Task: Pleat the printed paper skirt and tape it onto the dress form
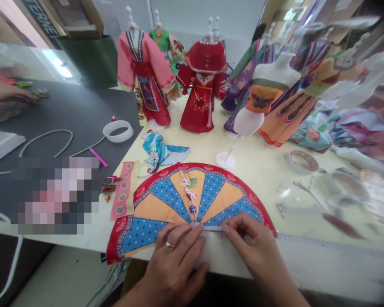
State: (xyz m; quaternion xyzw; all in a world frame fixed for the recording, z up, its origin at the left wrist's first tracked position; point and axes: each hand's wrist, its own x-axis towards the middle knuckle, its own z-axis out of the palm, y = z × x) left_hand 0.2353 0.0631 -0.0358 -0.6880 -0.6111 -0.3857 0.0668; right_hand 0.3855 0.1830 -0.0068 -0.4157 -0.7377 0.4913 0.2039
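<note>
A half-circle of fabric [164, 202] lies flat at the table's front edge, with blue and orange wedges, a red border and a flower motif in the middle. Along its straight edge runs a narrow white strip [212, 228], perhaps tape. My left hand [179, 256], wearing a ring, rests its fingertips on the fabric and the strip's left end, thumb held apart. With thumb and forefinger my right hand [247, 238] pinches the strip farther right. The strip's part under my left fingers is hidden.
Dressed doll stands, one with a red gown [200, 94], line the back. A bare-based mannequin [249, 115] stands nearer. Tape rolls [118, 131], a pink pen [99, 157], blue cloth [160, 149] and a pink patterned strip [123, 189] lie around. Another person's hand [11, 91] is at far left.
</note>
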